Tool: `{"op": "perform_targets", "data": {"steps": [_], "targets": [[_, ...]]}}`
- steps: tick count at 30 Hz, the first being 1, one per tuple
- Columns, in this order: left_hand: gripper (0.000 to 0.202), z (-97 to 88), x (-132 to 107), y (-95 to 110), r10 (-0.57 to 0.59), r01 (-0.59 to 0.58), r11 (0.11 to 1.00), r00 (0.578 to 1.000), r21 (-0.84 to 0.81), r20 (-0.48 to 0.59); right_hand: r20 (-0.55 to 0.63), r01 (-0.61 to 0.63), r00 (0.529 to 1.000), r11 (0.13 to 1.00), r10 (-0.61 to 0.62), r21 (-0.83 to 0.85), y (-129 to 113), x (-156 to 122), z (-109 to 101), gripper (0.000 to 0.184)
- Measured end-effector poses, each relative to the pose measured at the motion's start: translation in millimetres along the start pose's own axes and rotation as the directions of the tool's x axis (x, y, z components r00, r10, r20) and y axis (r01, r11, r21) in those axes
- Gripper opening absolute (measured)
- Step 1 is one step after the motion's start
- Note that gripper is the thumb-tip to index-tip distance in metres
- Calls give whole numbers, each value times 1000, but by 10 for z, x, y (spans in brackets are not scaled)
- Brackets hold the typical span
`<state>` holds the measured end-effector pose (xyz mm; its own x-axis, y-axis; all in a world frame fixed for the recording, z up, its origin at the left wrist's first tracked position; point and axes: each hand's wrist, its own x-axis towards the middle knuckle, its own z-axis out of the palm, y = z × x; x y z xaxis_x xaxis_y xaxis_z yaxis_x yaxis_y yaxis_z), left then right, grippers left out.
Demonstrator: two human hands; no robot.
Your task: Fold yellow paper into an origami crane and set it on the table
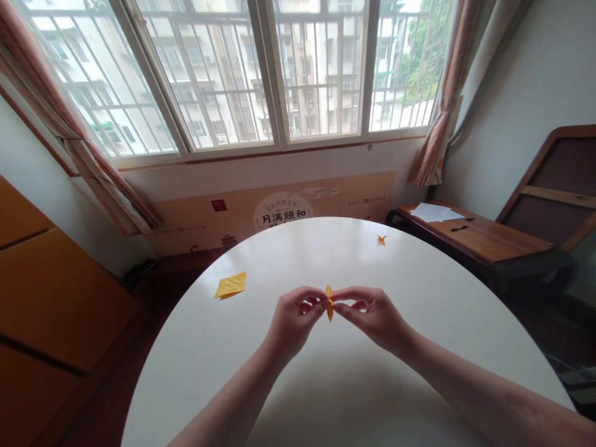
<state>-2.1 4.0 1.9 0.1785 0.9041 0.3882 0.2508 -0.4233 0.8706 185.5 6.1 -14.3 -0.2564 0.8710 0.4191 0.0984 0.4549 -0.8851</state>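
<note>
Between my two hands is a small piece of folded orange-yellow paper (330, 312), held over the middle of the white round table (209, 379). My left hand (298, 313) pinches it from the left with thumb and forefinger. From the right, my right hand (372, 310) pinches the same piece with thumb and forefinger. The paper's pointed ends stick out above and below the fingertips; its middle is hidden by them. Farther back on the table, to the right, sits a small folded paper crane (382, 240). Yellow paper sheets (231, 285) lie at the left.
A wooden side table (503, 231) at the right bears white papers (435, 212) and a dark pen (459, 228). Behind it leans a wood-framed panel (554, 180). Barred windows with curtains (437, 136) stand beyond the table, and an orange-brown cabinet (56, 292) is at the left.
</note>
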Motion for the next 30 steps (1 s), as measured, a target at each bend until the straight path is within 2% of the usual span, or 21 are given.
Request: {"op": "perform_targets", "data": {"steps": [6,14,20,26,30], "targets": [[10,23,-13,16,47,-47,997,999,64,10,-48,11,999,999,-14,-49,24,1,7,15],[9,64,-41,34,28,-29,999,1000,42,7,-109,51,992,997,-58,-62,1,-22,37,9],[13,113,-44,36,-72,73,991,997,-111,18,-139,97,985,993,-105,-67,-23,-37,30,11],[45,152,-40,110,-228,224,930,973,-292,20,-164,118,977,989,-133,-93,-33,-43,33,11],[42,160,-33,128,-275,290,898,957,-331,90,-160,110,979,988,-127,-111,-15,-46,29,12]]}}
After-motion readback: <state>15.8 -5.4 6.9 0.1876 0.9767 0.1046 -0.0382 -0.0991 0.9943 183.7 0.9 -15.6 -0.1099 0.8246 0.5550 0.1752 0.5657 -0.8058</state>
